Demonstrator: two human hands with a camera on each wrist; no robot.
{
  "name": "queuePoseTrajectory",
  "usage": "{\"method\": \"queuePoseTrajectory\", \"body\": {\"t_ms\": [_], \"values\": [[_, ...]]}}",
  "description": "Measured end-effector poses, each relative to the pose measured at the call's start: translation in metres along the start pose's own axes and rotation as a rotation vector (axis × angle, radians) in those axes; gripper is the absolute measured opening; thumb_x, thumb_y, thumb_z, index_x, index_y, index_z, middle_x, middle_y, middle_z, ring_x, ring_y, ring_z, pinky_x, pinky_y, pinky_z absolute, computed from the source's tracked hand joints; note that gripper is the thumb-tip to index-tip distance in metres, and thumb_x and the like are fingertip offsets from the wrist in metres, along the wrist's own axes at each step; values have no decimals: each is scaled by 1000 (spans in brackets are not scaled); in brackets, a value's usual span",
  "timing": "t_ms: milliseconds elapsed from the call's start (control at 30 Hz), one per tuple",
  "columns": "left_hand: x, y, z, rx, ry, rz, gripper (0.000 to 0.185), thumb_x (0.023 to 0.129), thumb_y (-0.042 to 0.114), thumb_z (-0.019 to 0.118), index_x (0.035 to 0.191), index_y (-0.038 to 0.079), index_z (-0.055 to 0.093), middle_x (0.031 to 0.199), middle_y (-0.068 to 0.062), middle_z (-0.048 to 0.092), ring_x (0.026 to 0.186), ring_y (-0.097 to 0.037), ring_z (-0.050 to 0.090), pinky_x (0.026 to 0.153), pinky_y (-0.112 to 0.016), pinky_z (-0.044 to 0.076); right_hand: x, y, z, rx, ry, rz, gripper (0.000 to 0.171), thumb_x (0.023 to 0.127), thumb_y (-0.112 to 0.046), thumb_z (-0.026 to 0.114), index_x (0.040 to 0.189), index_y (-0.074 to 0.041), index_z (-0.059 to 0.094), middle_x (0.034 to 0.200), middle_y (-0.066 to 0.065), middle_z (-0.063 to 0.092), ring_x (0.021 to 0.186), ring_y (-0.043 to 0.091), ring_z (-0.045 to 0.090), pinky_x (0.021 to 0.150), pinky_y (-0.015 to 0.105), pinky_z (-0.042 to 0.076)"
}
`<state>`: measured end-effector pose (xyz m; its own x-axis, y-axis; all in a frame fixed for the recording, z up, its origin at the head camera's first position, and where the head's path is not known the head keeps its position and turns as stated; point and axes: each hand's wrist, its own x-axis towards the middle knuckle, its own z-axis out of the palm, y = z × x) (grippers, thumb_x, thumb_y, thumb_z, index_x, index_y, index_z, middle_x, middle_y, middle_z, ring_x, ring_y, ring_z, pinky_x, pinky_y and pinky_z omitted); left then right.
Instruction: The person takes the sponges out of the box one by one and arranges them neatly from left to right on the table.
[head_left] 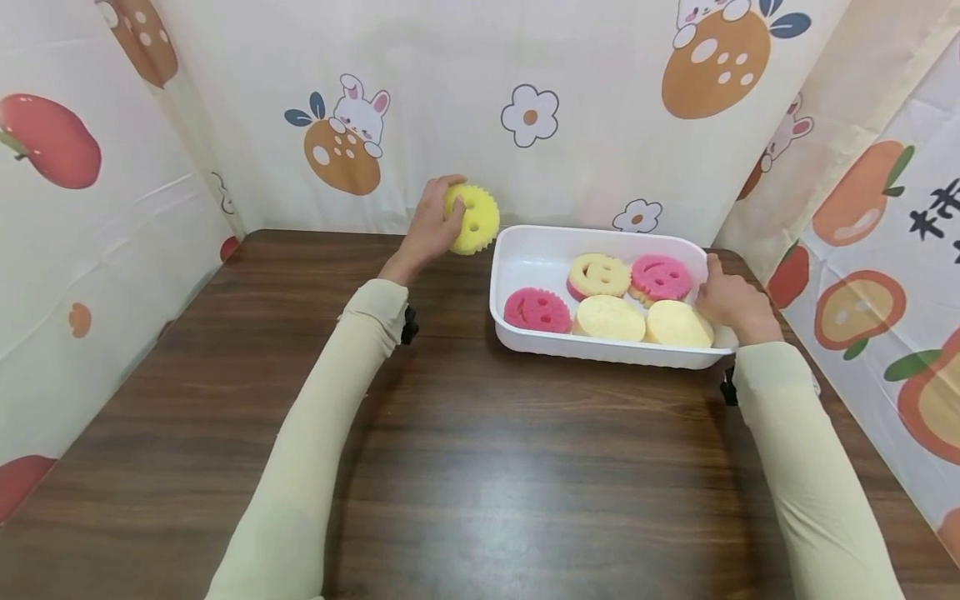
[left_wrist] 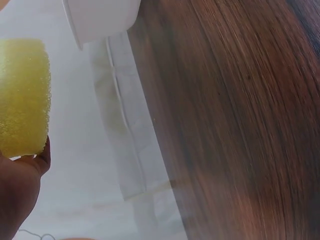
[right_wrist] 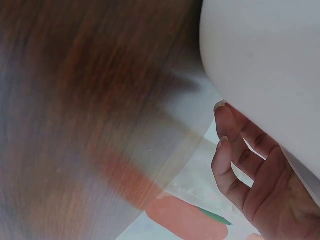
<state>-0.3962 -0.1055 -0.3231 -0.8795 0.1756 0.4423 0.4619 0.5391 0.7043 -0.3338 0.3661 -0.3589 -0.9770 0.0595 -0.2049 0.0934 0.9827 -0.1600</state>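
Note:
My left hand (head_left: 438,221) grips a round yellow smiley sponge (head_left: 474,218) above the table's back edge, just left of a white tray (head_left: 600,350). In the left wrist view the sponge (left_wrist: 22,97) shows edge-on above my palm (left_wrist: 20,190), with a corner of the tray (left_wrist: 100,17) beyond it. My right hand (head_left: 731,304) holds the tray's right end, thumb over the rim. The right wrist view shows its fingers (right_wrist: 245,170) lying against the tray's outer wall (right_wrist: 270,60). Several sponges fill the tray, among them a pink smiley (head_left: 537,310) and a plain yellow one (head_left: 609,318).
The dark wooden table (head_left: 465,467) is boxed in by printed cloth walls (head_left: 525,117) at the back and on both sides. The tray stands at the back right, close to the right wall.

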Motion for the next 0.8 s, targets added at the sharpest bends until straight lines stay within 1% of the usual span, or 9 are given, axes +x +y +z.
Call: {"method": "queuePoseTrajectory", "body": {"t_ms": [167,267,433,533,700,800], "values": [[-1,-7,-5,9,18,6,43,100,18,42,141,5,47,138,-17,47,122,-24,46,112,-37,37,1,0,1,3,-1,11,80,102,-33,37,155,-1,-15,136,43,37,116,61,47,95,77,37],[-3,-12,-10,5,25,4,42,100,18,42,141,5,48,138,-18,47,122,-25,46,111,-38,37,1,-1,1,-3,10,5,79,102,-32,36,155,0,-14,136,43,37,116,61,47,94,76,39],[-6,-17,-18,10,30,-16,42,101,18,42,141,5,47,140,-19,45,124,-26,45,112,-40,36,-1,-2,0,-2,5,0,78,102,-31,35,155,0,-13,136,43,37,116,60,48,93,75,40],[-8,-20,-22,16,37,-16,42,101,17,42,141,4,46,139,-20,45,124,-28,45,112,-41,36,-2,-3,-2,3,3,-3,77,103,-31,35,155,0,-12,137,43,37,116,60,48,93,75,40],[-11,-26,-27,15,53,-25,42,100,18,42,139,4,48,137,-20,47,121,-28,45,110,-42,36,-4,-4,-3,-5,9,-9,75,103,-31,32,155,0,-12,136,44,38,116,61,48,93,75,40],[-13,-30,-30,21,55,-41,42,101,19,42,140,5,48,137,-19,47,121,-27,45,110,-43,36,-4,-4,-3,-5,7,-4,75,103,-31,32,155,0,-12,137,44,38,116,61,47,93,75,40]]}}
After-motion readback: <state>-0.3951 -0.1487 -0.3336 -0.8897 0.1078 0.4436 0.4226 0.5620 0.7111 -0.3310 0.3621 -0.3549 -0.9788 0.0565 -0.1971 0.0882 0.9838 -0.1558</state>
